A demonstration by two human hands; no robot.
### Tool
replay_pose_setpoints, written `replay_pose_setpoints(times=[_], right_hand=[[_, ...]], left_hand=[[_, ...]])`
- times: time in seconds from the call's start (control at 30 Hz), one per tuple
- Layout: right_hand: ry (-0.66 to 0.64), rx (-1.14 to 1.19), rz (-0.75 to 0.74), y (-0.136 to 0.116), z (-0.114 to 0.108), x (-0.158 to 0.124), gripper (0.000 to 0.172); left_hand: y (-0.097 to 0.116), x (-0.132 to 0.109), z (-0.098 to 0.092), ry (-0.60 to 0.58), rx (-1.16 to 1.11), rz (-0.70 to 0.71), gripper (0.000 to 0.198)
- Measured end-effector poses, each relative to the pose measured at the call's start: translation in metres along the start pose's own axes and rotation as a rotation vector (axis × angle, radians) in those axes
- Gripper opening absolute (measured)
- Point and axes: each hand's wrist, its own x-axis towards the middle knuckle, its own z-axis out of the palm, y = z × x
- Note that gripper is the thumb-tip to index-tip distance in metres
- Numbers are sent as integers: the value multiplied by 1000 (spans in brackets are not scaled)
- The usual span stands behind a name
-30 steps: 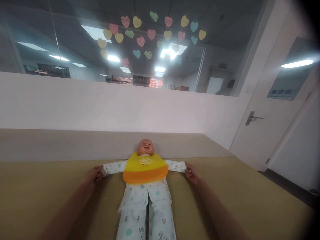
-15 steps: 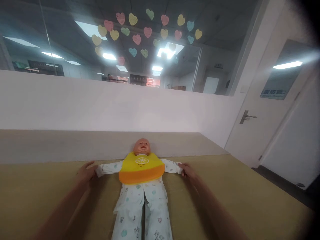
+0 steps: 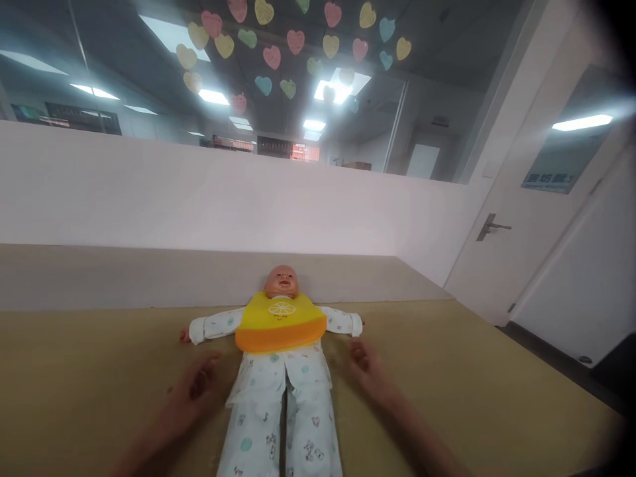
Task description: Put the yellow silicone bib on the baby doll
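Observation:
A baby doll [image 3: 281,281] lies on its back on a tan surface [image 3: 74,371], arms spread, head toward the wall. It wears white patterned pyjamas [image 3: 278,411] and a yellow and orange bib [image 3: 279,323]. My left hand [image 3: 195,387] hovers beside the doll's hip on the left, fingers loosely curled, holding nothing. On the other side, my right hand [image 3: 362,361] is a little below the doll's sleeve cuff [image 3: 354,324], also empty and apart from it.
A low white wall [image 3: 199,192] with a glass pane above runs behind the surface; paper hearts [image 3: 293,46] stick to the glass. A white door with a lever handle [image 3: 491,226] stands at the right. The surface's right edge drops to a dark floor.
Both hands have let go of the doll's sleeve ends and drawn back toward me, now lying beside its hips. The doll's arms stay spread.

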Motion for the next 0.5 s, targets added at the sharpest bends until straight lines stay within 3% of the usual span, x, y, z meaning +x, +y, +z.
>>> replay_pose_setpoints(times=[0.07,0.17,0.27,0.37,0.5], right_hand=[[-171,-112,-137,-14,10,-21,44],[-246,-294,-191,-34,23,-36,39],[-221,-408,-118,-45,33,-32,30],[-189,-470,-16,-49,42,-22,31],[-216,-555,96,-54,49,-18,28]], left_hand=[[4,-17,13,-31,159,12,63],[17,-28,25,-57,389,-5,57],[31,-25,31,-113,524,-32,57],[35,-18,33,-152,580,-32,55],[26,-16,34,-64,488,-64,46]])
